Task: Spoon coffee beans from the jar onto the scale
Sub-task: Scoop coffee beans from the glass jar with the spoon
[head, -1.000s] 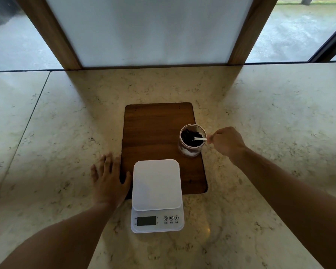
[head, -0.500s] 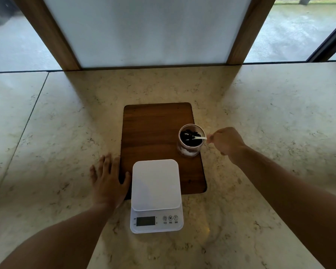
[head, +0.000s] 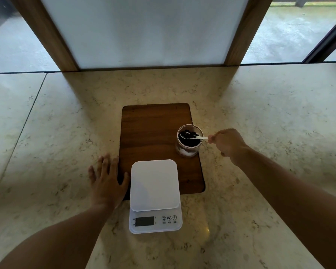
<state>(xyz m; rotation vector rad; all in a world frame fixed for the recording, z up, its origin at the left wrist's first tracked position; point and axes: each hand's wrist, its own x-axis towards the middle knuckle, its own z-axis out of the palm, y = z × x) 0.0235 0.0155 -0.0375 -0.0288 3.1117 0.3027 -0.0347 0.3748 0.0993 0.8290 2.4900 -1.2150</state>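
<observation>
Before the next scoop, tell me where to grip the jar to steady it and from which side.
Grip the glass jar around its side wall below the rim, coming from its left with the free left hand. The open mouth holds the white spoon, whose handle sticks out to the right into the right hand, so top and right are taken.

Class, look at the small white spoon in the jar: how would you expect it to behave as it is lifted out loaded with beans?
The spoon looks thin and plastic, so probably light and slightly bendy. Its shallow bowl carries heaped coffee beans, which could roll off if tilted. The right hand pinches only the handle's tip, so wobble seems likely.
</observation>
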